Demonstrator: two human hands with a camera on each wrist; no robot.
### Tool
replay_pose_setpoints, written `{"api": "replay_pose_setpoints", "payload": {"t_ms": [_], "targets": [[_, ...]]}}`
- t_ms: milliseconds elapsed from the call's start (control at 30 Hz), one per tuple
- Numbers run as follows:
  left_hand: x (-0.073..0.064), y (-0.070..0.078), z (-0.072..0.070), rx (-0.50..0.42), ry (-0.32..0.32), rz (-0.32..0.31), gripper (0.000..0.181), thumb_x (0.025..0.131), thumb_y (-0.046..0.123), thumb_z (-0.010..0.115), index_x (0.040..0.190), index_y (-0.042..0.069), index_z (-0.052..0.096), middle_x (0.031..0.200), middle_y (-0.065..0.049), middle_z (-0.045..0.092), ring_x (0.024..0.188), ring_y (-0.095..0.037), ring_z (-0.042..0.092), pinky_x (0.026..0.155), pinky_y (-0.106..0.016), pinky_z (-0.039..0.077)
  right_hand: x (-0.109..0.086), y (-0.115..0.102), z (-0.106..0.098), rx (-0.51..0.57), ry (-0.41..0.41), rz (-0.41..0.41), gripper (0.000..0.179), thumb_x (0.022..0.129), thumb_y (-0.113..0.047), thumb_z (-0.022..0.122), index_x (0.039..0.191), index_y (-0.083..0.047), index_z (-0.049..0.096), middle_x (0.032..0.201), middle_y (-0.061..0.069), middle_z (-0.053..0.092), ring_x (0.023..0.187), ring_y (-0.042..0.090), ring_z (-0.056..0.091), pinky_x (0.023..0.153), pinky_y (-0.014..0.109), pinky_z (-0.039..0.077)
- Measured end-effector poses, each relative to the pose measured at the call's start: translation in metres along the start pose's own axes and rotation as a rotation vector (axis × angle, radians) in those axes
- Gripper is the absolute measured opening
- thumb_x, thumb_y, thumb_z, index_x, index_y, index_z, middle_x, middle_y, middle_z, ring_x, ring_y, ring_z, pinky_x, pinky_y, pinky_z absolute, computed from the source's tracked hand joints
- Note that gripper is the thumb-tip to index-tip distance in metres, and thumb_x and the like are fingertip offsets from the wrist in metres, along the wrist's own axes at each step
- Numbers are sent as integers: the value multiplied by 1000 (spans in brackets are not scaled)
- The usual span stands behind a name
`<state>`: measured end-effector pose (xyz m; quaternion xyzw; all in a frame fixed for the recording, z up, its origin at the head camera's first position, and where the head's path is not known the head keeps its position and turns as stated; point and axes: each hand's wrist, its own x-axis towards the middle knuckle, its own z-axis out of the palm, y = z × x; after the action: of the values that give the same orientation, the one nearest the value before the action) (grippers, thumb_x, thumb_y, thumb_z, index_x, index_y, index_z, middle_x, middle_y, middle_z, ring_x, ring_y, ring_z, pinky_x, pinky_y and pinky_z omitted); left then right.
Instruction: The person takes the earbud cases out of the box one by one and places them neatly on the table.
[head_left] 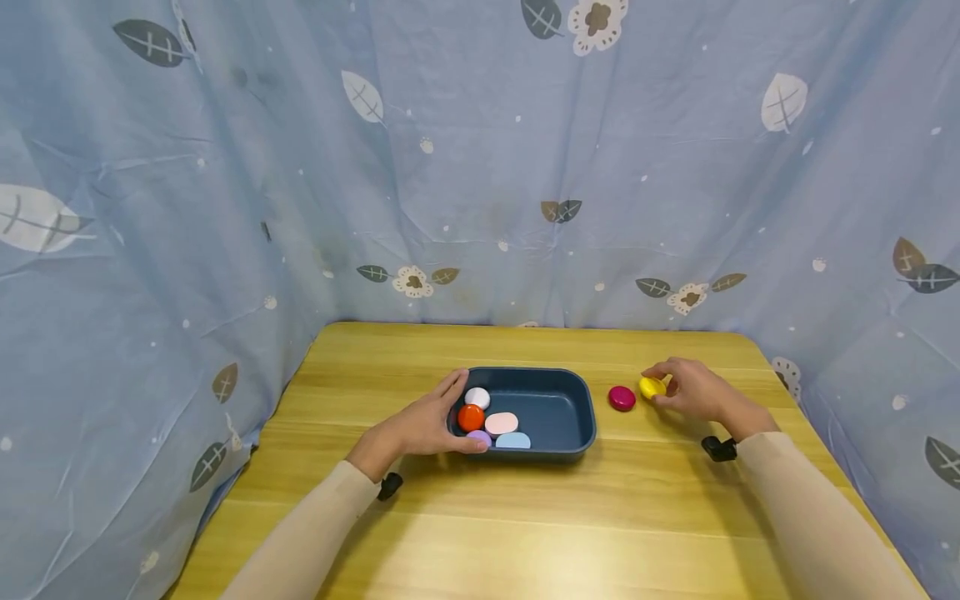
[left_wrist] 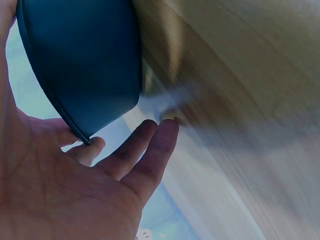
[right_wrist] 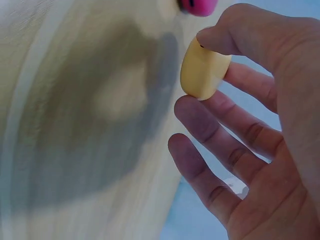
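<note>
My left hand (head_left: 422, 422) grips the left end of a dark blue rectangular tray (head_left: 553, 417), thumb along its front side and fingers toward the back corner. In the left wrist view the tray's outer wall (left_wrist: 85, 55) shows, with two fingers extended below it. To the right of the tray, my right hand (head_left: 696, 390) pinches a yellow rounded disc (head_left: 651, 388) between thumb and fingers. In the right wrist view the thumb presses the yellow disc's top edge, while the lower fingers are spread. A crimson disc (head_left: 622, 398) lies between the tray and the right hand.
Grouped in the tray's left part are white (head_left: 477, 398), orange-red (head_left: 471, 417), pink (head_left: 501, 423), purple (head_left: 480, 437) and light blue (head_left: 513, 440) rounded pieces. The wooden table (head_left: 480, 533) carries everything. A patterned blue curtain (head_left: 480, 167) hangs behind it and along both sides.
</note>
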<state>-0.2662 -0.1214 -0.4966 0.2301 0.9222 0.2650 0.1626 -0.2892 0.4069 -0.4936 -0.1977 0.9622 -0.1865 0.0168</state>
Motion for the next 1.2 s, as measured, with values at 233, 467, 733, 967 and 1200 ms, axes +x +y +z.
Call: {"api": "replay_pose_setpoints", "payload": {"t_ms": [233,467,733,967,1200], "targets": [[1,-2,0,0,1,0,145,86,83,89,190,25,6,200,-2,3,179,-43,36,142,-62,40,-6,8,4,6,-48,32,43,97,-15,92,137,-1,83,118,13,81,89,17,68,82,34,61],[2,0,-2,9,-2,0,145,86,83,89,190,24,6,200,-2,2,180,-42,33,142,-62,39,-9,9,4,13,-72,36,46,96,-16,94,139,-2,83,116,12,81,90,18,67,86,38,63],[0,-2,2,0,0,-8,145,86,83,89,190,25,7,200,0,2,180,-41,33,142,-61,38,-13,0,4,1,-47,0,62,98,-25,94,151,0,74,132,23,75,98,24,73,91,48,68],[1,-3,2,5,0,-9,145,86,83,89,190,25,5,200,-1,2,179,-43,35,142,-63,39,-4,-24,1,-16,11,-30,59,105,-25,88,157,-5,71,149,27,69,124,45,78,102,68,66],[1,-3,2,6,-1,-11,146,86,84,89,190,26,4,200,0,2,179,-43,34,142,-63,39,12,-58,-5,-46,14,-69,58,107,-27,87,160,-10,71,153,24,69,131,47,77,107,70,64]]}}
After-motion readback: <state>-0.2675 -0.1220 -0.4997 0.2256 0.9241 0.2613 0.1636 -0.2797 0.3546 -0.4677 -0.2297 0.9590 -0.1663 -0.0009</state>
